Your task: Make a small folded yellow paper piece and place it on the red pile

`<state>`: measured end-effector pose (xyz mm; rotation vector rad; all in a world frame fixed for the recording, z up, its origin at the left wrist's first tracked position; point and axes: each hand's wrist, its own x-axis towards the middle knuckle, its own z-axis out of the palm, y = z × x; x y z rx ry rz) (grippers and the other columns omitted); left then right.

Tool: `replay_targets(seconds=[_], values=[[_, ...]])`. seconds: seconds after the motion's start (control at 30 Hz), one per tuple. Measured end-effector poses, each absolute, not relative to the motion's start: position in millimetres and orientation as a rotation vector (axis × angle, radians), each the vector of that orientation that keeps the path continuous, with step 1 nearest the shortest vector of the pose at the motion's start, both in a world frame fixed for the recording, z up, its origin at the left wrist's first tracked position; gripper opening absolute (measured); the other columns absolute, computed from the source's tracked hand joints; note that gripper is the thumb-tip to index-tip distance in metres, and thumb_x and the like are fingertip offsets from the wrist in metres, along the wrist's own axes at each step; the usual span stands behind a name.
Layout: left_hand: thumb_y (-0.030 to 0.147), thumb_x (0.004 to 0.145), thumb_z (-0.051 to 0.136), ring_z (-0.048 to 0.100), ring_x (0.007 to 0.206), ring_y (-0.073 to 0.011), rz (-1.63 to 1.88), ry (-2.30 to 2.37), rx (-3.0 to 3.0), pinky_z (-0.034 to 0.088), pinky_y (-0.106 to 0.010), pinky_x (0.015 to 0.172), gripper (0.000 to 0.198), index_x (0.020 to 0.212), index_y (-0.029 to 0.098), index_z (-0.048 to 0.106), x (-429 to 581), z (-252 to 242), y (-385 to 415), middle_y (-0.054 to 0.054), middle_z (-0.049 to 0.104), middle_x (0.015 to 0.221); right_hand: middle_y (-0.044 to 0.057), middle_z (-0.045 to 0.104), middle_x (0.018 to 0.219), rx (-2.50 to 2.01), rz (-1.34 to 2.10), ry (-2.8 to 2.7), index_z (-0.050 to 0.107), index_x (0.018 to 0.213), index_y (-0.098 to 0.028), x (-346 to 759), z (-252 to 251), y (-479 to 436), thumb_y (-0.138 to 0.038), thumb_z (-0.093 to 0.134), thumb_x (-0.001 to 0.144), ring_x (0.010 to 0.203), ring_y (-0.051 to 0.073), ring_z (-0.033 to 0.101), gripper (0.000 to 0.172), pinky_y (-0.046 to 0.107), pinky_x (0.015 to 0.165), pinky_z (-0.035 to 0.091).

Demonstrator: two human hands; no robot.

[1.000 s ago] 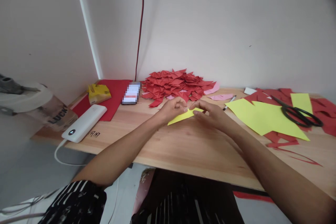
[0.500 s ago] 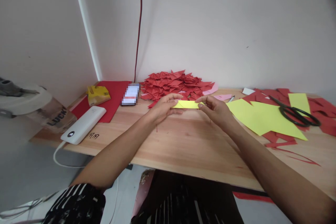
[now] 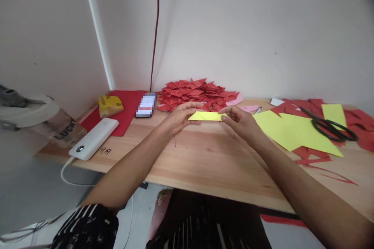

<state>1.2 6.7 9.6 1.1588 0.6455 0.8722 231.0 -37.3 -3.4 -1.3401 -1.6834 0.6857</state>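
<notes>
A folded strip of yellow paper (image 3: 206, 116) is held level above the table, with a slanted crease near its left part. My right hand (image 3: 240, 120) pinches its right end between thumb and fingers. Around the pointed left end is my left hand (image 3: 181, 118), its fingers stretched apart above and below the strip. That left tip shows uncovered in front of the palm; whether the fingers touch it from behind I cannot tell. Just behind both hands lies a heap of folded red paper pieces (image 3: 189, 93).
To the right, black scissors (image 3: 331, 127) rest on yellow sheets (image 3: 298, 130) and red scraps (image 3: 362, 124). A phone (image 3: 146, 106), a red sheet (image 3: 125, 124), a yellow packet (image 3: 110, 106), a white power bank (image 3: 95, 139) with cable and a clear container (image 3: 66, 130) are on the left.
My left fingers have loosened and spread from the strip's left end, so its pointed tip now shows. My right hand keeps its pinch in nearly the same place.
</notes>
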Motion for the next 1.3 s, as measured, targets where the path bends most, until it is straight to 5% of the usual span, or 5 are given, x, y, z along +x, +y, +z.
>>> replay_targets(seconds=[0.3,0.63,0.93,1.3], values=[[0.003,0.063,0.066,0.062,0.082,-0.0123,0.875,0.726,1.388,0.048,-0.022,0.067,0.039,0.100,0.013,0.068,7,1,5,-0.009,0.068,0.101,0.000,0.057,0.079,-1.259,0.737,-1.696,0.061,0.098,-0.021,228,-7,-37,-0.035,0.060,0.083,0.067,0.015,0.048,0.021,0.029,0.062,0.036],[0.019,0.067,0.069,0.058,0.071,-0.0111,0.988,0.815,1.548,0.042,-0.023,0.065,0.021,0.087,0.012,0.072,12,1,2,-0.006,0.070,0.086,0.006,0.064,0.101,-1.184,0.840,-1.750,0.060,0.100,-0.022,222,-9,-37,-0.033,0.061,0.081,0.089,0.020,0.058,0.022,0.034,0.079,0.044],[0.037,0.070,0.072,0.054,0.067,-0.0110,1.006,0.894,1.633,0.040,-0.023,0.064,0.025,0.074,0.012,0.069,17,-6,-3,-0.003,0.066,0.076,0.003,0.063,0.080,-1.272,0.873,-1.699,0.061,0.085,-0.020,214,-3,-44,-0.036,0.062,0.078,0.069,0.017,0.055,0.018,0.029,0.060,0.041],[0.042,0.069,0.073,0.052,0.065,-0.0109,0.917,0.876,1.653,0.037,-0.022,0.058,0.031,0.072,0.012,0.068,20,-13,-4,-0.003,0.062,0.071,0.003,0.065,0.085,-1.139,0.966,-1.645,0.061,0.089,-0.021,218,-13,-39,-0.039,0.063,0.082,0.071,0.015,0.057,0.020,0.028,0.063,0.044]])
